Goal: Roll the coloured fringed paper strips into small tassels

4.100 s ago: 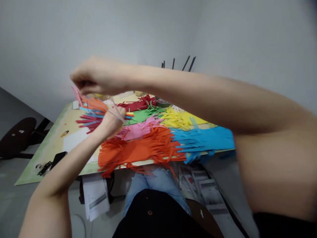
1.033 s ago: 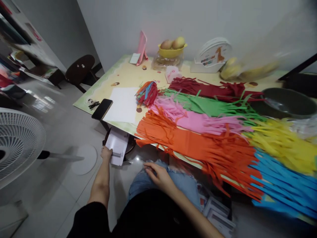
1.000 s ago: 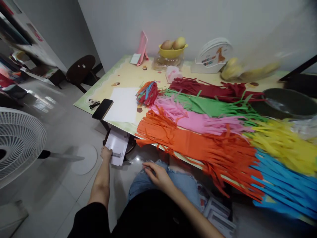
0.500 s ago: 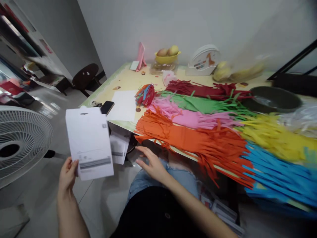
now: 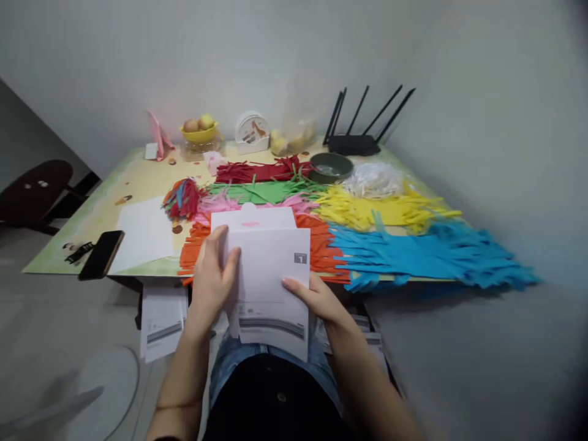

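A white printed card sleeve (image 5: 269,269) with a hang tab and a grey "1" mark stands upright in front of me, over my lap. My left hand (image 5: 215,275) grips its left edge, thumb on the front face. At the right edge my right hand (image 5: 319,297) pinches it between thumb and fingers. Just behind the sleeve lies fringed orange paper (image 5: 321,245), partly hidden by it. Beyond are fringed strips in pink (image 5: 294,202), green (image 5: 261,192) and dark red (image 5: 257,172). Yellow (image 5: 372,208) and blue (image 5: 427,254) fringed pieces lie to the right.
A phone (image 5: 101,254) and a white sheet (image 5: 142,236) lie at the table's left front. At the back stand a yellow fruit bowl (image 5: 198,133) and a black router (image 5: 353,144); a dark round bowl (image 5: 331,168) is nearer. Similar white sleeves (image 5: 163,321) hang below the table edge.
The white sleeve has come from the left to the middle, in front of me. My right hand, open before, now holds its right edge too. My view has turned right.
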Demonstrator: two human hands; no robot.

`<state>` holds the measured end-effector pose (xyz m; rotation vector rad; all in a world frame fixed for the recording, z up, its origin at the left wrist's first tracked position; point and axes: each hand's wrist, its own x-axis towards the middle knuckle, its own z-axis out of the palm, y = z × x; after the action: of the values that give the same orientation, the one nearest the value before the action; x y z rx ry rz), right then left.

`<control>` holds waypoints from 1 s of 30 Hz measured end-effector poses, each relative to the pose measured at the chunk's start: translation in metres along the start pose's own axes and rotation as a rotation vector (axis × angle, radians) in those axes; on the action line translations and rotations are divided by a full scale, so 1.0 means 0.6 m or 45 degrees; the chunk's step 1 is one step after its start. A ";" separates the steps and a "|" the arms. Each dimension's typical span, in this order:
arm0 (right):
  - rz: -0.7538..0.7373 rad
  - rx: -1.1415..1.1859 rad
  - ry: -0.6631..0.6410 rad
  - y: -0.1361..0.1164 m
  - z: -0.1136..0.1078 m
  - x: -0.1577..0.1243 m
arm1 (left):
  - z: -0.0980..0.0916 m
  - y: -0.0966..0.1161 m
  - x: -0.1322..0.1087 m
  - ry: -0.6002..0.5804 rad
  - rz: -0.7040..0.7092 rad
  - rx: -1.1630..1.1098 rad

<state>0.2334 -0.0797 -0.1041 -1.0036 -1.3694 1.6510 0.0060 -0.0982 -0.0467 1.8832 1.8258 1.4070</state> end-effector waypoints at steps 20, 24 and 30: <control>0.022 0.085 -0.099 0.027 -0.015 0.011 | 0.006 -0.005 0.038 -0.454 -0.404 -0.575; 0.140 0.227 -0.335 0.032 -0.008 0.038 | -0.018 -0.010 0.044 -0.499 -0.553 -0.879; 0.177 0.207 -0.084 0.016 0.031 0.059 | -0.011 -0.034 0.057 -0.308 -0.587 -1.114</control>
<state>0.2015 -0.0563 -0.1153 -0.9750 -1.2080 1.8808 -0.0193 -0.0673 -0.0398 1.0492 1.1217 1.3867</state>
